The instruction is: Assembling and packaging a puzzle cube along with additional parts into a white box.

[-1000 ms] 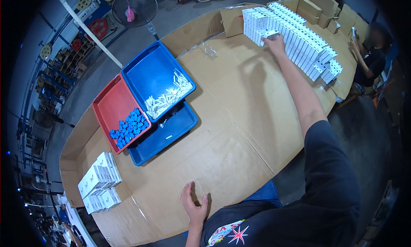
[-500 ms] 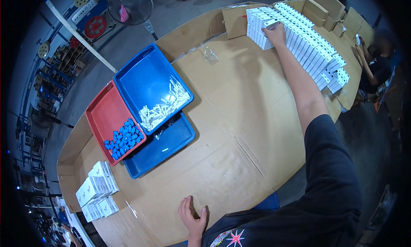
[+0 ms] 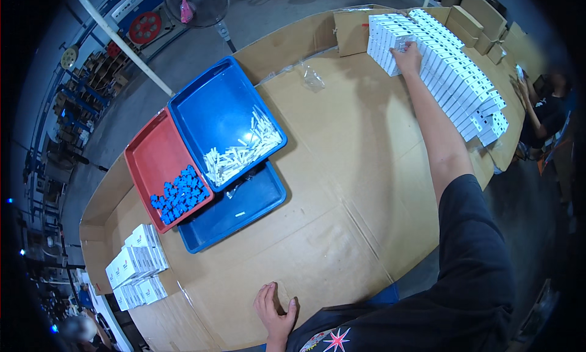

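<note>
My right hand (image 3: 408, 59) reaches out to long, tightly packed rows of small white boxes (image 3: 452, 71) at the far right. Thumb and fingers close around the end of one white box in the near row; the palm hides part of it. Near the front edge, my left hand (image 3: 276, 310) rests on the cardboard tabletop (image 3: 317, 242), thumb apart from the fingers and nothing in it. A smaller stack of white boxes (image 3: 137, 268) sits at the left.
A blue tray (image 3: 201, 102) of white sticks and a red tray (image 3: 149, 138) of blue pieces overlap a lower blue tray (image 3: 244, 215). A clear plastic scrap (image 3: 312, 79) lies toward the back. Cardboard walls (image 3: 293, 44) edge the table. Another person (image 3: 543, 111) sits at right.
My right hand has moved slightly down and nearer along the row's face. The box that stood out under its fingers now looks level with the others. My left hand stays put.
</note>
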Available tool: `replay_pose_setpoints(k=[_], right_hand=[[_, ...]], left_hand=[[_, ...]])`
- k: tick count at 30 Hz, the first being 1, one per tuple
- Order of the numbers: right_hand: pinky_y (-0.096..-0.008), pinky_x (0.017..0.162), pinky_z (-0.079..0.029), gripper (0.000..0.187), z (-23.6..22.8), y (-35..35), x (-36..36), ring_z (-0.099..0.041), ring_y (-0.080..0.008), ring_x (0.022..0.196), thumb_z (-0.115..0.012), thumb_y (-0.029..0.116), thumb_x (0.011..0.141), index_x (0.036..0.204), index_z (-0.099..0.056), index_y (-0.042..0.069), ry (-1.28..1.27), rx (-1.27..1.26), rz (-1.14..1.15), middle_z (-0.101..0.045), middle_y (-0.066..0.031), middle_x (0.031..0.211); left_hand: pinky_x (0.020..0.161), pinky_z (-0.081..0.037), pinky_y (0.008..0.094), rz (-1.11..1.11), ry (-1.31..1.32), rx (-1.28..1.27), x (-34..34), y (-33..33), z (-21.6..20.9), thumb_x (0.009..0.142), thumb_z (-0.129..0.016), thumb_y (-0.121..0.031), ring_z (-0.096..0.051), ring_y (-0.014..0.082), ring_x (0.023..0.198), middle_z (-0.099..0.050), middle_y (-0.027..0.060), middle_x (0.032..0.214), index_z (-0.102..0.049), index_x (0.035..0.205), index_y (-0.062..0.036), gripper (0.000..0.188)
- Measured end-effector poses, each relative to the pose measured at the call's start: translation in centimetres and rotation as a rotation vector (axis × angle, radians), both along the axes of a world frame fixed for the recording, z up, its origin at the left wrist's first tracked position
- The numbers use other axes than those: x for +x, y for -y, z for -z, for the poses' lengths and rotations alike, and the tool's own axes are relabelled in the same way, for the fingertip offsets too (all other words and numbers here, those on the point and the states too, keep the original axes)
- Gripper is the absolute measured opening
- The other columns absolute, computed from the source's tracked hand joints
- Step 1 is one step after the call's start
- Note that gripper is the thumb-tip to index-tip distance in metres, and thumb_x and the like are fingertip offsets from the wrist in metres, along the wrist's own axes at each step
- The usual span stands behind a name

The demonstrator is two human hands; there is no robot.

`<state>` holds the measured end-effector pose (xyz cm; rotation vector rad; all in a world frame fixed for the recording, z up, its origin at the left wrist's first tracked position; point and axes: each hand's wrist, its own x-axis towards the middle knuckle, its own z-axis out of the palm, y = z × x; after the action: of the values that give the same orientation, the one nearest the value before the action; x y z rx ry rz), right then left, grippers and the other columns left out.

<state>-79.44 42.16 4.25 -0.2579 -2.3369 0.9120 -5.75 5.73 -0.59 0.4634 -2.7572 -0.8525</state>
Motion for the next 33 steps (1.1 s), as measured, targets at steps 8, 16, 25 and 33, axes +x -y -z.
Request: replay_pose_setpoints(k=[8, 16, 25, 33], right_hand=[[-0.0409, 0.104, -0.052, 0.077, 1.3, -0.2, -0.2, -0.068, -0.0334, 0.121, -0.089, 0.038, 0.076, 0.135, -0.061, -0.002, -0.010, 0.077, -0.039, -0.069, -0.0208, 0.131], [-0.0437, 0.105, -0.050, 0.054, 4.3, -0.5, 5.4, -0.064, -0.0370, 0.117, -0.079, 0.028, 0.082, 0.127, -0.063, 0.002, -0.199, -0.027, 0.061, -0.064, -0.0218, 0.126], [-0.0503, 0.113, -0.042, 0.055, 7.9, 0.5, 10.2, -0.046, -0.0407, 0.135, -0.078, 0.031, 0.082, 0.130, -0.064, 0.008, 0.133, 0.225, 0.196, -0.051, -0.0237, 0.140], [-0.0477, 0.113, -0.043, 0.058, 7.4, -1.5, 10.2, -0.054, -0.0385, 0.130, -0.079, 0.031, 0.082, 0.135, -0.062, 0.012, 0.243, 0.143, 0.156, -0.059, -0.0199, 0.133]], left_hand=[[0.113, -0.037, 0.0496, -0.007, -0.028, -0.017, 0.2, 0.2, 0.0, 0.084, -0.081, -0.032, -0.052, 0.0358, 0.133, -0.061, 0.0143, 0.138, -0.058, 0.140, -0.0040, 0.067], [0.113, -0.037, 0.0489, -0.023, -0.041, 0.009, 0.4, 0.4, -0.2, 0.084, -0.080, -0.033, -0.053, 0.0351, 0.133, -0.062, 0.0139, 0.137, -0.059, 0.138, -0.0038, 0.065], [0.113, -0.037, 0.0489, -0.006, -0.041, 0.007, 0.1, 0.0, -0.4, 0.085, -0.079, -0.032, -0.053, 0.0353, 0.134, -0.062, 0.0137, 0.138, -0.059, 0.138, -0.0041, 0.064], [0.113, -0.037, 0.0489, -0.010, -0.026, 0.013, 0.1, 0.1, -0.4, 0.084, -0.080, -0.029, -0.052, 0.0353, 0.134, -0.061, 0.0136, 0.138, -0.059, 0.139, -0.0044, 0.064]])
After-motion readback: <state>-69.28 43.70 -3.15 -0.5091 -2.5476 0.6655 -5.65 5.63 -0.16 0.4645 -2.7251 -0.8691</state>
